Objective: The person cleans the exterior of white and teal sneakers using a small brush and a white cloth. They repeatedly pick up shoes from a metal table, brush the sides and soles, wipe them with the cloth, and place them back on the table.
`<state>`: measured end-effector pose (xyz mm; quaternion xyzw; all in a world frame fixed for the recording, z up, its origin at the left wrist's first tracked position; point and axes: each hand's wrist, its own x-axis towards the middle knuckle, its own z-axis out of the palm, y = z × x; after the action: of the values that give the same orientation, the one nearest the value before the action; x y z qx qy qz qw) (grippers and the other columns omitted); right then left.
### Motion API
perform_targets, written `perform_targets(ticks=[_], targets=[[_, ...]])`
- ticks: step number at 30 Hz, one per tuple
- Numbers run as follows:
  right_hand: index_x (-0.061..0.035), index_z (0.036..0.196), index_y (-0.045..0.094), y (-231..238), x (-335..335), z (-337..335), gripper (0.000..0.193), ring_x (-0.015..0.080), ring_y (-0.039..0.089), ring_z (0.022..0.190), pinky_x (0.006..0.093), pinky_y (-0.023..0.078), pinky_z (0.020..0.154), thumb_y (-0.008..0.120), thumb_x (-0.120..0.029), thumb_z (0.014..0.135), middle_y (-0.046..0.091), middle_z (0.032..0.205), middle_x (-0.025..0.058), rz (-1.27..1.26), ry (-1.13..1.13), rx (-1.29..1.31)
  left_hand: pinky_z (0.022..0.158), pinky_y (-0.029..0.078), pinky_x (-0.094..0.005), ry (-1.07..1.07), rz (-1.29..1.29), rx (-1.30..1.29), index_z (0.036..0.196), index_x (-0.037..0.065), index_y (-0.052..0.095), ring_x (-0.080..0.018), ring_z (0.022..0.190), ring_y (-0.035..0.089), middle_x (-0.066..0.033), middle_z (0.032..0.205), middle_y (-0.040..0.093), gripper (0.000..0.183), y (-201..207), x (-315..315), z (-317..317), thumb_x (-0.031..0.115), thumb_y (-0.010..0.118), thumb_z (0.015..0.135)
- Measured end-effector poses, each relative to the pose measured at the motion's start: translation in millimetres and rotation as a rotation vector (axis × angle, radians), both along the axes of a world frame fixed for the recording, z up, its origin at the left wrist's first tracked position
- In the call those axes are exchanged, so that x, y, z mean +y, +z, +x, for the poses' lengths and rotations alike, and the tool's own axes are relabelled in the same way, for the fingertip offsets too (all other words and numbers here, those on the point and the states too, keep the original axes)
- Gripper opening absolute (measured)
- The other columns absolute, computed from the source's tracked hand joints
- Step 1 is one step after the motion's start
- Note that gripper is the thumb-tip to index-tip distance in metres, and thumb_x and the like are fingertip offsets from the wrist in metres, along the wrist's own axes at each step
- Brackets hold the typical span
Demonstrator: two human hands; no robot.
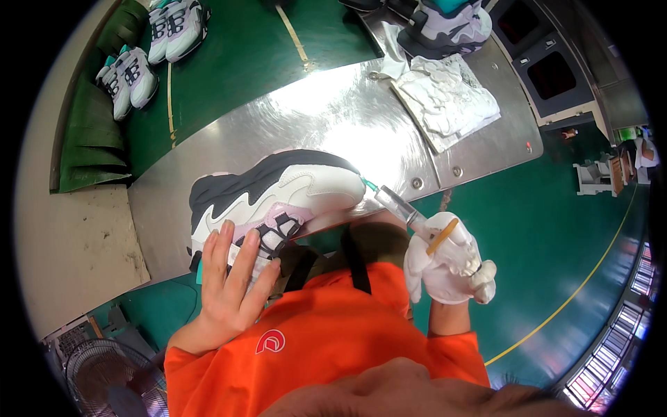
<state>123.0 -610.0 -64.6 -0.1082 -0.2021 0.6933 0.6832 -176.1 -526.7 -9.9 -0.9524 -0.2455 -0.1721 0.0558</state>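
A white, black and lilac sneaker (278, 194) lies on its side on the metal bench, sole facing away and toe to the right. My bare left hand (236, 285) rests on its near side by the laces and collar, fingers stretched and spread. My right hand (448, 267), in a white glove, is closed round a clear syringe (396, 203) with a green needle tip. That tip reaches the toe's edge; whether it touches is too small to tell. A thin tan stick (442, 236) lies across the gloved fingers.
The metal bench (271, 118) bears crumpled white cloths (448, 97) on a pad, with another sneaker (448, 31) behind them. More sneaker pairs (128, 80) stand at the far left beside a green flap curtain (90, 149). A fan (111, 382) stands at the lower left.
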Motion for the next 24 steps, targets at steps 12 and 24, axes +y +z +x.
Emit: perform_targets(ticks=[12,24], targets=[[0.017,0.13,0.034,21,-7,-10,0.102,0.0368,0.064,0.071,0.0408,0.056,0.054,0.077,-0.036,0.054,0.058,0.091,0.0299,-0.111,-0.048,-0.099,0.091,0.045,-0.0585,-0.01,0.032,-0.041,0.103,0.004,0.064,-0.051,0.117,0.052,-0.025,0.128,0.055,0.026,-6,0,-2,0.004,0.07,0.078],[0.012,0.133,0.039,43,-8,-16,0.094,0.0307,0.065,0.089,0.0391,0.057,0.073,0.075,-0.008,0.048,0.058,0.102,0.0224,-0.116,0.017,-0.357,0.095,0.045,-0.0565,0.001,-0.028,-0.04,0.101,0.002,0.063,-0.049,0.119,0.051,-0.0252,0.128,0.055,0.026,7,8,3,0.002,0.071,0.076]])
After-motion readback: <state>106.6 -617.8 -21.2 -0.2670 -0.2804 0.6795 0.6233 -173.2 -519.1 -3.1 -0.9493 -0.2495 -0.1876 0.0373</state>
